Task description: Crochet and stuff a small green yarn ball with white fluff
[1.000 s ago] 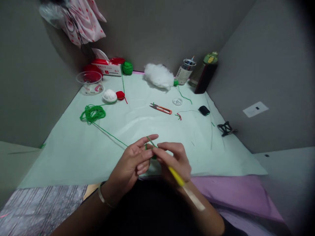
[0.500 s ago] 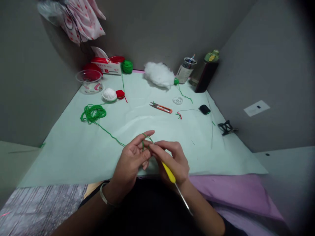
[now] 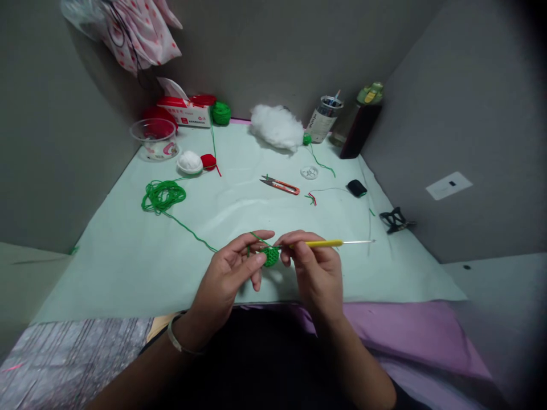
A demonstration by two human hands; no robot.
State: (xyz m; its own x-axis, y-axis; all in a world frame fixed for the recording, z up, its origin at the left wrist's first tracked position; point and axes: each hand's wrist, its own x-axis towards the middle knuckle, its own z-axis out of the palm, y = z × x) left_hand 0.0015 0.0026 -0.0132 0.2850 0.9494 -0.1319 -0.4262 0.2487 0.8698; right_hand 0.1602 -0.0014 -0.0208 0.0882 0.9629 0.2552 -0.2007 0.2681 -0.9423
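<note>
Between thumb and fingers, my left hand pinches a small round green crochet piece. Green yarn loops over its raised index finger and runs back to a loose heap of green yarn on the left. My right hand is closed around the yellow grip of a crochet hook, which lies nearly level. Its left tip meets the top edge of the green piece; the other metal end points right. Whether a loop sits on the tip is too small to tell.
Thread snips lie mid-table, near yarn scraps and a small clear dish. Behind are white stuffing, a can and a bottle. A plastic tub and white ball stand left; a black clip lies right.
My right hand has moved right and turned, swinging the hook from pointing down toward me to nearly level. The green crochet piece, hidden before, now shows between my hands.
</note>
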